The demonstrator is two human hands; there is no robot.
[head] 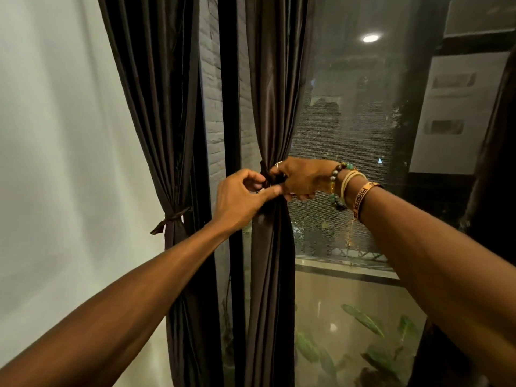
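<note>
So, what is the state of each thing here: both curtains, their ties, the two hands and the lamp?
Left curtain: gathered, tied back.
Left tie: knotted, ends hanging.
Right curtain: bunched at the hands.
Right tie: wrapped round the curtain; knot hidden by fingers.
Left hand: pinches the right tie.
Right hand: grips the right curtain at the tie.
Lamp: lit.

Dim, warm indoor light, slightly soft picture.
A round white ceiling lamp (370, 38) glares as a reflection in the dark window pane (349, 121). The pale wall (55, 135) glows evenly, the dark brown satin curtain (275, 93) shows faint sheen, and straight lines bow near the edges.
</note>
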